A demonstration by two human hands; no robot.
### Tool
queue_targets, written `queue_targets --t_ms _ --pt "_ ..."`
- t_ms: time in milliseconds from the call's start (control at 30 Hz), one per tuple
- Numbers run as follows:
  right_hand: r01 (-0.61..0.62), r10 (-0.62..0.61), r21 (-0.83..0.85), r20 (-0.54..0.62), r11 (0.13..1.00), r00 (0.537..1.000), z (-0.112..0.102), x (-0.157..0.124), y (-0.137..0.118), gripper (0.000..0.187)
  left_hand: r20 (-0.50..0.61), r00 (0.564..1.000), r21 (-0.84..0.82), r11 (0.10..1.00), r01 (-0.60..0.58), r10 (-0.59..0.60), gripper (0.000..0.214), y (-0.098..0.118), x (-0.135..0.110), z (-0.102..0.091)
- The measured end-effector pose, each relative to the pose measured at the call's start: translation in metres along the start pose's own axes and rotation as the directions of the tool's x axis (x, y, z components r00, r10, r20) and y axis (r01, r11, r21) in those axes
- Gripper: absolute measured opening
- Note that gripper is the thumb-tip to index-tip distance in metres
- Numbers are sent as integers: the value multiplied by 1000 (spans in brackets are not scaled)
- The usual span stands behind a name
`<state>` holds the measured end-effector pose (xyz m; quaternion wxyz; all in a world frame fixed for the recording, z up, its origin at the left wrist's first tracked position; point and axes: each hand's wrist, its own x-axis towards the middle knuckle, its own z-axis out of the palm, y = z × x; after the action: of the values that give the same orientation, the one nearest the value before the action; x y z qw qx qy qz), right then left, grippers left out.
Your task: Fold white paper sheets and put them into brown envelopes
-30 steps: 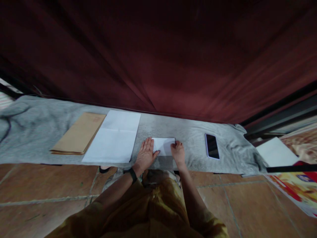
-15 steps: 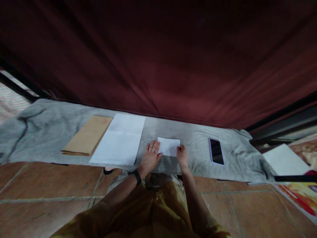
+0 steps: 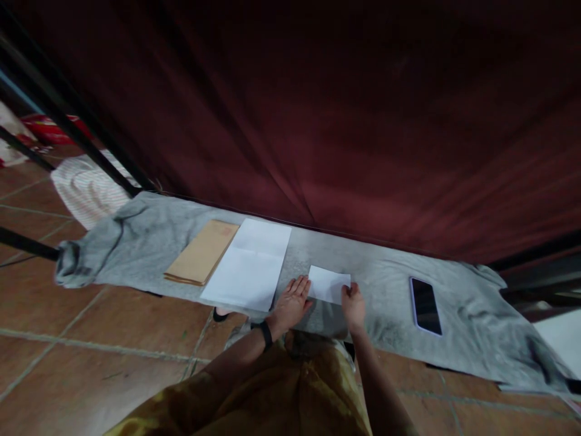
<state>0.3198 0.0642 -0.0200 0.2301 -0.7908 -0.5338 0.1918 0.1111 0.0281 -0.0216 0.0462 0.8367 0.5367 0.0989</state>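
Right now, the person bends over a grey cloth [image 3: 390, 284] spread on the tiled floor [image 3: 91, 339], both hands on a small white paper [image 3: 327, 283] that lies flat near the cloth's middle. The left hand [image 3: 293, 300] is open, palm down, its fingers [image 3: 300, 284] spread and pressing at the paper's left edge. The right hand [image 3: 353, 304] has its fingers curled closed on the right edge; whether the thumb sits under the sheet cannot be told. Just left lie larger white sheets [image 3: 249, 266] and, beside them, a stack of brown envelopes [image 3: 203, 260]; a phone [image 3: 425, 304] rests well apart to the right. The soft, rumpled cloth looks like the main risk: pressed there, a crease could run crooked, and with only one edge pinned the light paper might skew or slide under the hands.
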Motion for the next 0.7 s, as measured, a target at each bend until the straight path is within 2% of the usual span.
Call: queue_targets --t_ms 100,167,200,267,300,333,400,433,500,533,567,633,700 --pt "0 0 -51 10 999 1000 1 -3 -2 38 4 1000 -11 1000 -28 28 52 -4 -2 -7" --pt "-5 6 -86 12 996 1000 1 -4 -3 39 -19 1000 -11 1000 -18 18 49 -16 -1 -18" --pt "-10 11 -105 9 994 1000 2 -5 -2 39 -41 999 -8 1000 6 -6 49 -27 -1 -27" --pt "-13 13 -131 0 991 1000 2 -6 -2 40 -134 978 17 986 166 -163 53 -63 -3 -51" --pt "-9 9 -138 -2 990 1000 2 -6 -2 40 -199 939 22 957 291 -281 56 -87 -7 -64" --pt "-4 4 -144 -1 990 1000 3 -7 -1 40 -261 880 18 910 415 -396 60 -114 -13 -77" --pt "0 1 -157 8 988 1000 3 -7 -2 39 -342 716 -7 763 646 -609 70 -168 -32 -99" --pt "-3 5 -167 11 986 1000 3 -7 -3 39 -348 631 -22 679 734 -693 77 -192 -43 -107" --pt "-19 21 -188 9 982 1000 3 -8 -4 40 -284 501 -32 530 847 -818 92 -228 -66 -115" --pt "-29 30 -199 3 980 1000 3 -9 -5 41 -209 468 -37 486 873 -858 98 -240 -76 -117" --pt "-39 39 -207 -3 977 999 4 -9 -6 42 -172 457 -35 469 882 -873 98 -247 -84 -117" --pt "-56 55 -218 -10 974 998 5 -11 -7 43 -91 488 -25 492 870 -868 97 -251 -95 -115" --pt "-65 65 -223 -10 973 998 6 -12 -8 43 -60 510 -9 511 859 -858 98 -248 -99 -113"
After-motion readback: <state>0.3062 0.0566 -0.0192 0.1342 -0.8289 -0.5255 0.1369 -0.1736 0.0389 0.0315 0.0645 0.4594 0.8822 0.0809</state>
